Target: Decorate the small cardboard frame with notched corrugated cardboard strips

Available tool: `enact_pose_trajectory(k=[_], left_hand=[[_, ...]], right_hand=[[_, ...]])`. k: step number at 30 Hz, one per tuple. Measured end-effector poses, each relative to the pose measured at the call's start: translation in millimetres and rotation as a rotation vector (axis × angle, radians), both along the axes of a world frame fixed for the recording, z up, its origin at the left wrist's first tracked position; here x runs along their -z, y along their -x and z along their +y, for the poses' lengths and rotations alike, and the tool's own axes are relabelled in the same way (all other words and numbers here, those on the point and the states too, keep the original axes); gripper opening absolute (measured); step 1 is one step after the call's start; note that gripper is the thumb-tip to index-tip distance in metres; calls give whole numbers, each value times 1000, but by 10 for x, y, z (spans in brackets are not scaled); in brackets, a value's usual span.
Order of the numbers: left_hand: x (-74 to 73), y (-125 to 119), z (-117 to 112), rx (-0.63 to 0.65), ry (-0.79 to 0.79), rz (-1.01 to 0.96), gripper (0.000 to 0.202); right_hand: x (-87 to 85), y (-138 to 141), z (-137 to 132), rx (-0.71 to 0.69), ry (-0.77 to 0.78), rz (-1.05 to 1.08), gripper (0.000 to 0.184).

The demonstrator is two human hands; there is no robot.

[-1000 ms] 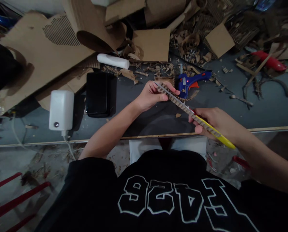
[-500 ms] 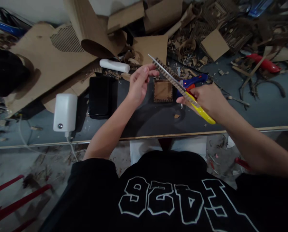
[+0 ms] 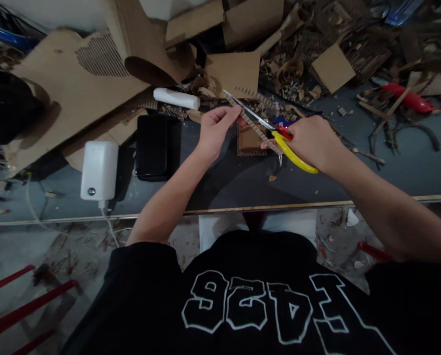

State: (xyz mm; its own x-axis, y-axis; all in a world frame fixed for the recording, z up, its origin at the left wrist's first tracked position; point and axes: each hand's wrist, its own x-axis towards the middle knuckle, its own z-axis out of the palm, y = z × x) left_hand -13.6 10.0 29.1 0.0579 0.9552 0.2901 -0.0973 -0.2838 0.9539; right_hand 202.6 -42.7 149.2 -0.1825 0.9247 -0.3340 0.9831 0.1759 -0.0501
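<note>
My left hand (image 3: pixel 215 129) pinches the upper end of a narrow corrugated cardboard strip (image 3: pixel 253 127) above the dark worktop. My right hand (image 3: pixel 312 143) is closed on yellow-handled scissors (image 3: pixel 292 154), whose blades (image 3: pixel 250 112) lie along the strip, pointing up-left toward my left fingers. Under the strip lies a small square cardboard piece (image 3: pixel 250 140) with a corrugated border. A blue glue gun (image 3: pixel 285 121) with a red light is partly hidden behind my right hand.
A black box (image 3: pixel 155 147) and a white power adapter (image 3: pixel 99 170) with its cable sit to the left. A white glue stick (image 3: pixel 176 98), large cardboard sheets (image 3: pixel 68 84) and scraps fill the back. A red tool (image 3: pixel 408 96) lies far right. The table edge (image 3: pixel 242 209) runs near my body.
Both hands came back together over the square piece. My left hand took hold of the strip's end again, and my right hand shifted left and up, bringing the scissor blades along the strip.
</note>
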Motion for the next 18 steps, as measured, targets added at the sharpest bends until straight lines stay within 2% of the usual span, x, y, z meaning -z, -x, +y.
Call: enact_pose_trajectory(k=[4,7,10,14,18], left_hand=[[-6,4,7,14,-45,-151,47],[-29,23,27,10,-22,-223,43],[-44,44,55,-10,0,-192,51],[-45,67,75,3,20,-201,60],[-2,121,112,44,72,-49,54]], right_hand=[[-23,-78,-1,53,-44,-10,79],[-26,-222,13,98,-122,-19,86],[-1,-411,41,160,-154,-43,92],[70,-667,53,212,-129,-192,101],[161,-915,17,304,-100,-280,109]])
